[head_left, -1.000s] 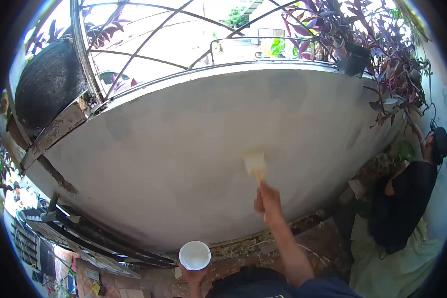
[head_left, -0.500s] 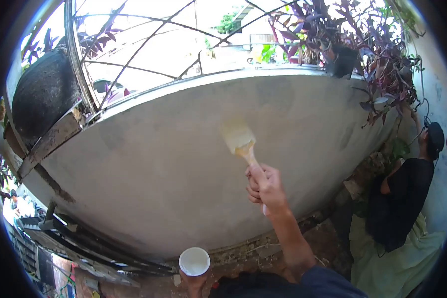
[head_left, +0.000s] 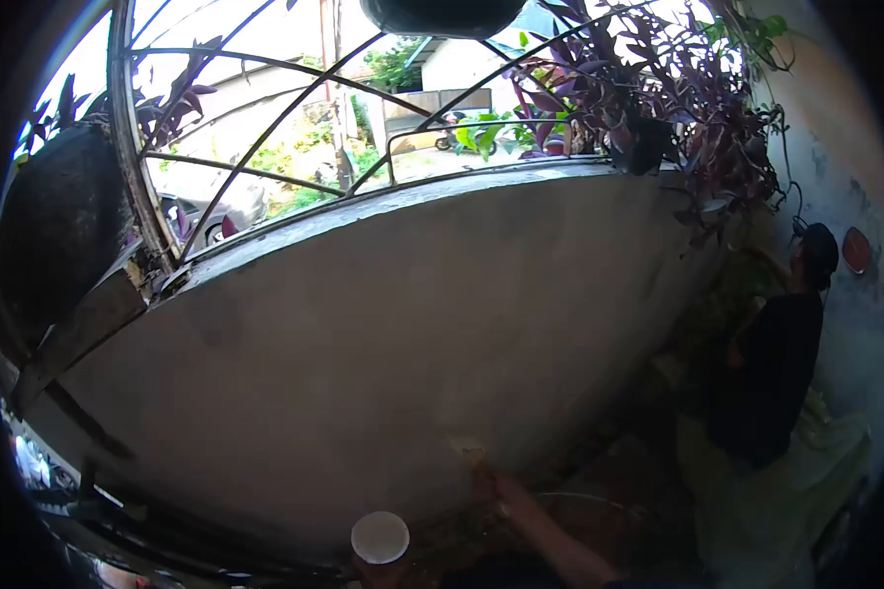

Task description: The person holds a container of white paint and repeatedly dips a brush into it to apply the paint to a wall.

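My right hand (head_left: 491,487) is closed around the handle of a wide paintbrush (head_left: 469,453). Its pale bristles point up and left, close to the lower part of a grey plastered wall (head_left: 363,334). In deep shade at the bottom edge, my left hand (head_left: 381,570) is wrapped round a white tub (head_left: 380,537), its round top facing me. The fingers of that hand are mostly lost in the dark.
A metal lattice (head_left: 349,83) rises from the wall's top ledge, with purple-leaved plants (head_left: 722,147) hanging at the right. A large black pot (head_left: 59,221) stands left. At the right, a person in dark clothes (head_left: 781,353) stands near a pale wall (head_left: 859,324).
My right hand and the brush have dropped from the middle of the wall to its lower part. The tub sits slightly lower in view, and the picture has darkened.
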Tool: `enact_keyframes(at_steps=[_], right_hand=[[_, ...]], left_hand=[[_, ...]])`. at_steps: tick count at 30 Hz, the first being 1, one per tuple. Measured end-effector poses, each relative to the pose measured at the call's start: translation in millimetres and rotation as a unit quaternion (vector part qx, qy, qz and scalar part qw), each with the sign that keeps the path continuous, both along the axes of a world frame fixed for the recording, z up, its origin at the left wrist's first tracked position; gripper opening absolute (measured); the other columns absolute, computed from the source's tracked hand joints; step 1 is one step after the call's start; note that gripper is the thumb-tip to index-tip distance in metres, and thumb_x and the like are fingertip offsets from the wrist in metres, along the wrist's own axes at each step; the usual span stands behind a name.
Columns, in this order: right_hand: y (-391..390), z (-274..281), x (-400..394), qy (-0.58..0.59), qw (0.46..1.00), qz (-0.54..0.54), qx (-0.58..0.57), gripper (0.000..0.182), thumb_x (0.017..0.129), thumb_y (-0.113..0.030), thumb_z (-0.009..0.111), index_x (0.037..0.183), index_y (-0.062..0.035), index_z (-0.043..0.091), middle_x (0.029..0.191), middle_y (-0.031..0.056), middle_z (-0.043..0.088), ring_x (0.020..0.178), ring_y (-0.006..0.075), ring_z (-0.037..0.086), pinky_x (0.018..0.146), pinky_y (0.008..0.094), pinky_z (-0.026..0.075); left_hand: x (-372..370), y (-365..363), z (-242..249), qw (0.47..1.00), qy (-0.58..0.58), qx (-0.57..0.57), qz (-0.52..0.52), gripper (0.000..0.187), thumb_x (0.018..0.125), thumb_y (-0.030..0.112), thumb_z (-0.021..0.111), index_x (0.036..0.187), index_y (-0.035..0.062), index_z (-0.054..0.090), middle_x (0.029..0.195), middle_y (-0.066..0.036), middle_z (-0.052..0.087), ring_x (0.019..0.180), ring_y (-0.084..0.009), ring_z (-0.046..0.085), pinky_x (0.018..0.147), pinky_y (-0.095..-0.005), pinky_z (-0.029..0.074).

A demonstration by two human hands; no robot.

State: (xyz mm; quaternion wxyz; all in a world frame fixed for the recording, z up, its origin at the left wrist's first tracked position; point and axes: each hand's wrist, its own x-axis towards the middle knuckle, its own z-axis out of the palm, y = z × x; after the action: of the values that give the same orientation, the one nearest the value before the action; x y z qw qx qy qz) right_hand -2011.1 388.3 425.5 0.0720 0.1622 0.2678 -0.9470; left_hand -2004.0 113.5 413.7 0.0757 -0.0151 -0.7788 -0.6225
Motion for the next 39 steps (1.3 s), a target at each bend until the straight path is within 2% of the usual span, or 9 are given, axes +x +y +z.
enact_keyframes(at_steps=[2,5,10,13,24,29,31,35,39], right_hand=[[-19.9,-0.6,14.1,0.023,0.991,-0.055,-0.120,0.028,0.101,-0.032,0.044,0.080,-0.0130,0.044,0.063,-0.0038,0.035,0.052,0.0093,0.037,0.051,0.0254,0.039],[-29.0,88.8,24.0,0.147,0.981,-0.091,-0.085,0.028,0.100,-0.035,0.045,0.084,-0.0125,0.044,0.070,-0.0028,0.039,0.063,0.0091,0.043,0.068,0.0294,0.045],[-44.2,262.7,36.6,0.384,0.918,-0.061,-0.078,0.033,0.102,-0.040,0.034,0.088,-0.0107,0.039,0.073,0.0037,0.046,0.070,0.0163,0.050,0.072,0.0361,0.048],[-64.8,312.4,52.5,0.501,0.860,-0.030,-0.098,0.034,0.103,-0.041,0.026,0.092,-0.0107,0.035,0.085,0.0136,0.053,0.077,0.0241,0.055,0.073,0.0391,0.050],[-66.2,299.3,71.5,0.607,0.778,-0.092,-0.138,0.031,0.101,-0.036,0.036,0.089,-0.0077,0.039,0.084,0.0164,0.056,0.065,0.0219,0.051,0.058,0.0321,0.043],[10.0,278.0,82.1,0.491,0.849,-0.174,0.087,0.027,0.100,-0.027,0.044,0.090,-0.0024,0.047,0.082,0.0142,0.056,0.061,0.0175,0.051,0.056,0.0289,0.044],[33.5,258.5,79.5,0.343,0.905,-0.196,0.160,0.022,0.100,-0.021,0.047,0.097,0.0002,0.050,0.080,0.0125,0.056,0.058,0.0142,0.049,0.055,0.0262,0.042],[74.0,182.2,54.3,0.165,0.965,-0.068,0.192,0.022,0.102,-0.023,0.044,0.095,-0.0028,0.049,0.070,0.0014,0.048,0.052,0.0060,0.037,0.046,0.0222,0.031],[78.4,183.5,16.9,0.153,0.961,0.007,0.229,0.027,0.102,-0.030,0.044,0.090,-0.0055,0.047,0.064,-0.0031,0.040,0.048,0.0045,0.031,0.043,0.0225,0.025]], left_hand=[[-6.4,-5.3,-1.1,1.000,0.004,-0.002,-0.002,0.077,0.060,0.023,0.090,0.120,0.0015,0.045,0.108,-0.012,0.061,0.100,-0.0252,0.060,0.089,-0.0385,0.047],[-19.1,-11.7,-2.7,1.000,0.004,-0.010,-0.010,0.076,0.060,0.022,0.090,0.119,0.0015,0.046,0.108,-0.011,0.061,0.100,-0.0247,0.060,0.089,-0.0383,0.047],[-42.3,-13.6,-4.9,0.999,0.017,-0.025,-0.034,0.074,0.061,0.022,0.090,0.118,0.0017,0.047,0.107,-0.011,0.061,0.100,-0.0239,0.061,0.088,-0.0379,0.048],[-53.4,-12.3,-4.3,0.997,0.027,-0.048,-0.054,0.073,0.061,0.022,0.090,0.117,0.0017,0.048,0.106,-0.010,0.062,0.099,-0.0234,0.061,0.088,-0.0377,0.048],[-61.9,16.5,-0.3,0.990,0.059,-0.102,-0.081,0.068,0.061,0.021,0.089,0.115,0.0020,0.052,0.104,-0.009,0.063,0.098,-0.0217,0.061,0.087,-0.0369,0.049],[-46.6,32.8,-1.8,0.989,0.064,-0.124,-0.041,0.066,0.062,0.021,0.089,0.113,0.0021,0.053,0.104,-0.009,0.064,0.098,-0.0210,0.061,0.086,-0.0366,0.049],[-34.9,42.1,4.5,0.986,0.066,-0.151,-0.018,0.065,0.062,0.021,0.089,0.113,0.0021,0.054,0.103,-0.008,0.064,0.097,-0.0206,0.061,0.086,-0.0364,0.049],[-11.2,69.0,18.3,0.954,0.111,-0.278,0.026,0.063,0.062,0.020,0.089,0.112,0.0022,0.055,0.103,-0.008,0.064,0.097,-0.0200,0.062,0.085,-0.0361,0.049],[-4.3,79.5,-11.3,0.974,0.133,-0.170,0.073,0.061,0.063,0.022,0.089,0.112,0.0032,0.057,0.102,-0.008,0.065,0.094,-0.0207,0.063,0.083,-0.0358,0.050]])
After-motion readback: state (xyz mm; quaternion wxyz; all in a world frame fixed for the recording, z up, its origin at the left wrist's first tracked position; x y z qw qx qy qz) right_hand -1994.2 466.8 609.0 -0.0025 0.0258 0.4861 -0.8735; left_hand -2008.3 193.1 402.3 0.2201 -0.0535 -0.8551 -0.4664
